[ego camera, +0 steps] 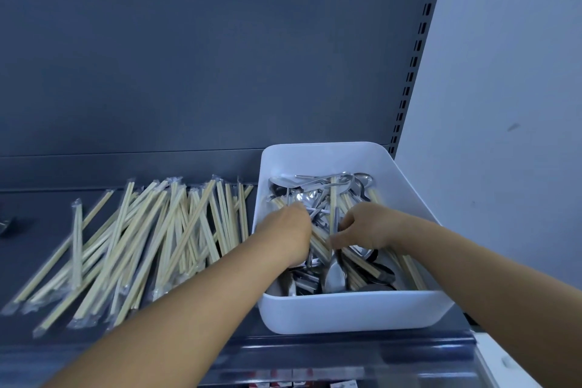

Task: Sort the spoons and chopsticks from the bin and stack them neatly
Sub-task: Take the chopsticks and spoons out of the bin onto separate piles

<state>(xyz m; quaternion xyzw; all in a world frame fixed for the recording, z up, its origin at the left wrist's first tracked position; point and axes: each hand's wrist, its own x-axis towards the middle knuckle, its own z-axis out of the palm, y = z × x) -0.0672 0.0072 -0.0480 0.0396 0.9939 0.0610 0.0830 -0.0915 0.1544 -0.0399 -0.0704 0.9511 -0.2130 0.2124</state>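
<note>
A white plastic bin [346, 315] stands on the dark shelf at the right, holding a jumble of metal spoons [334, 276] and wrapped bamboo chopsticks [409, 271]. Both my hands reach into it. My left hand [291, 235] is curled round a bundle of wrapped chopsticks near the bin's left wall. My right hand [367, 228] has its fingers bent down into the pile, pinching at chopsticks in the middle. To the left of the bin lies a loose, fanned heap of wrapped chopsticks [141, 239] on the shelf.
The grey shelf back panel [204, 57] rises behind everything, with a slotted upright [415, 50] at its right edge. A pale wall lies further right. A small dark object [8, 224] sits at the shelf's far left. The shelf's front lip [346, 353] runs below the bin.
</note>
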